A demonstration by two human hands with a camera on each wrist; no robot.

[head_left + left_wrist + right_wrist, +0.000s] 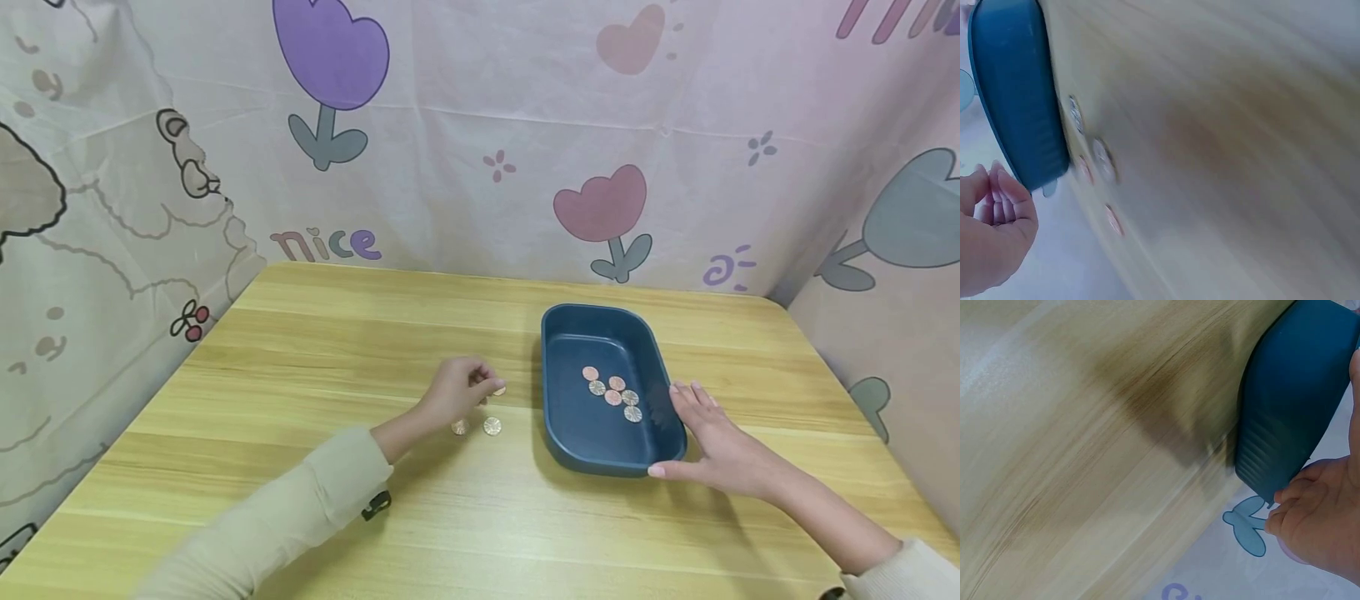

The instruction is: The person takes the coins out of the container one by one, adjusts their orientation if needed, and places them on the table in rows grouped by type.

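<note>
A dark blue tray point(564, 454) stands on the table, with several copper and pale coins point(613, 397) on its floor. My left hand point(459, 390) is left of the tray, thumb and forefinger close together beside a coin point(500, 390); whether they pinch it cannot be told. Two coins, one pale point(492, 426) and one partly covered point(460, 427), lie nearer me. In the left wrist view, several coins point(1104, 160) lie on the table and the fingertips are bent towards each other. My right hand point(716, 442) rests on the tray's near right corner, fingers along its side, thumb at the front.
The wood-grain table point(360, 333) reaches back to a printed cloth point(465, 200) hung behind and at both sides. A dark strap piece point(377, 504) shows under the left sleeve point(300, 508).
</note>
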